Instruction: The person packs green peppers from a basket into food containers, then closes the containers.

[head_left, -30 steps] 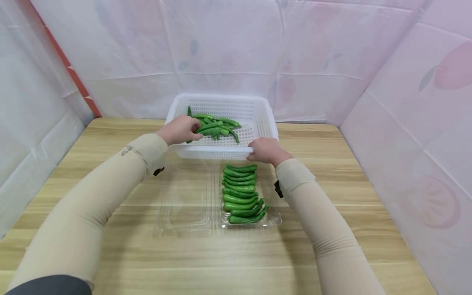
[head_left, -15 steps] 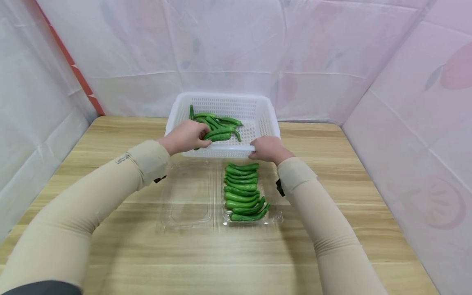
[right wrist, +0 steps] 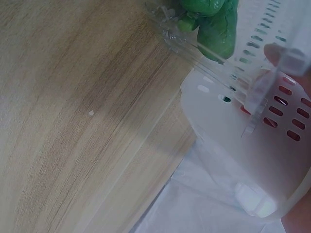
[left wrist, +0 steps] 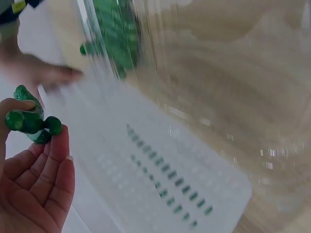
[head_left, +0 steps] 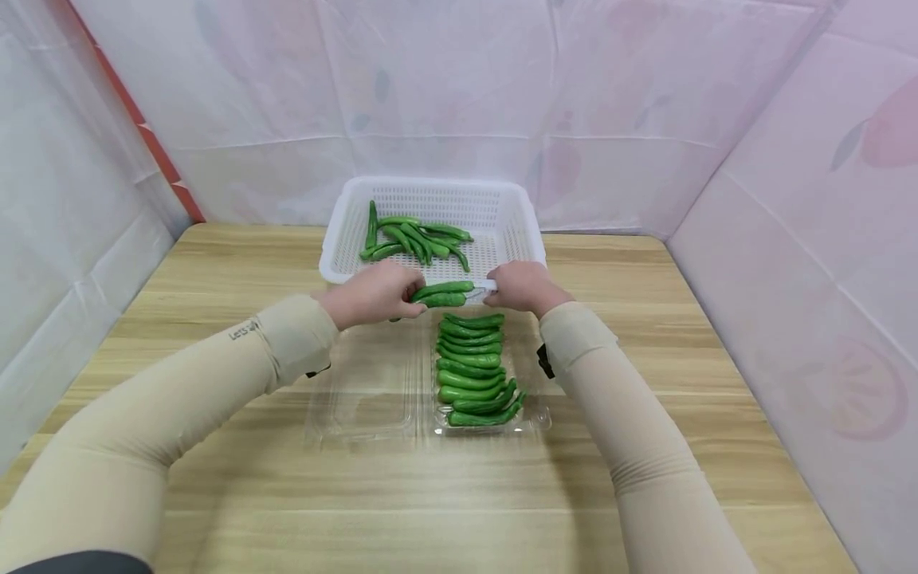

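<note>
My left hand (head_left: 376, 293) pinches a few green chili peppers (head_left: 446, 288) over the front rim of the white perforated basket (head_left: 512, 191). In the left wrist view thumb and fingertips close on the peppers (left wrist: 29, 121), seen end-on. My right hand (head_left: 522, 287) grips the basket's front right rim, with fingers partly hidden behind the basket wall (right wrist: 228, 126) in the right wrist view. More peppers (head_left: 423, 239) lie loosely piled in the basket. Just in front, a clear plastic clamshell box (head_left: 534, 421) lies open, its right half bearing a column of peppers (head_left: 469, 371) side by side.
The clamshell's clear lid (head_left: 369, 387) lies flat on the left. All stands on a wood-grain table (head_left: 344, 518). Pale printed sheeting (head_left: 459, 88) hangs behind and on both sides, close behind the basket.
My left hand has come out of the basket toward me and to the right, lifting a few peppers from the pile. My right hand stays on the basket rim.
</note>
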`<state>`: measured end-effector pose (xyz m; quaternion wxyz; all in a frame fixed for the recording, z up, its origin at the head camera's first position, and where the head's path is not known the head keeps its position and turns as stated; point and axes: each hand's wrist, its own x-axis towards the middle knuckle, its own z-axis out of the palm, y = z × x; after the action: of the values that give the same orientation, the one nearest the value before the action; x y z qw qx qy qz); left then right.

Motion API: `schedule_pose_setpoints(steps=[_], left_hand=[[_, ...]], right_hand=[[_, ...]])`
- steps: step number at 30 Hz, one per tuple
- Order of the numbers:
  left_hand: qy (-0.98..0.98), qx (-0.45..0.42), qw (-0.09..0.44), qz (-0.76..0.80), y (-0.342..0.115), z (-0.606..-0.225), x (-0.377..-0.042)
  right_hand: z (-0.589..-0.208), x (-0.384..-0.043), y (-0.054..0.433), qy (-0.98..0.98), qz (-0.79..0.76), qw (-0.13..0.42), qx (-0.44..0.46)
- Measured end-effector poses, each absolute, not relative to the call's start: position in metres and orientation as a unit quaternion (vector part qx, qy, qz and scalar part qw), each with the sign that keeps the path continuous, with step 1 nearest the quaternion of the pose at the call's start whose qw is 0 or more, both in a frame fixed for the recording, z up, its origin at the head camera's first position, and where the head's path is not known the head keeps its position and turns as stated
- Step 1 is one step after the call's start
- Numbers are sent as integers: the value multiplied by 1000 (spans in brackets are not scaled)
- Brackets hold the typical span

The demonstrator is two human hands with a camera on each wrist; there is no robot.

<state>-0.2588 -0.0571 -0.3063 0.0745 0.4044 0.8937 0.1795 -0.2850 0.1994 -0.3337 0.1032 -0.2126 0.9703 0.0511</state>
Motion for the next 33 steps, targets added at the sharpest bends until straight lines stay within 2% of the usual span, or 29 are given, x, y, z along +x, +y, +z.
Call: schedule_pose_setpoints(steps=[7, 16, 33], left_hand=[[874, 434, 120, 182, -43, -314, -239], [855, 468, 151, 166, -28, -326, -224], [841, 448, 269, 144, -7, -326, -216]], right_hand=[[-333, -286, 199, 969, 63, 104, -214], [-333, -287, 198, 970, 60, 97, -217], [-335, -287, 198, 971, 57, 101, -210]])
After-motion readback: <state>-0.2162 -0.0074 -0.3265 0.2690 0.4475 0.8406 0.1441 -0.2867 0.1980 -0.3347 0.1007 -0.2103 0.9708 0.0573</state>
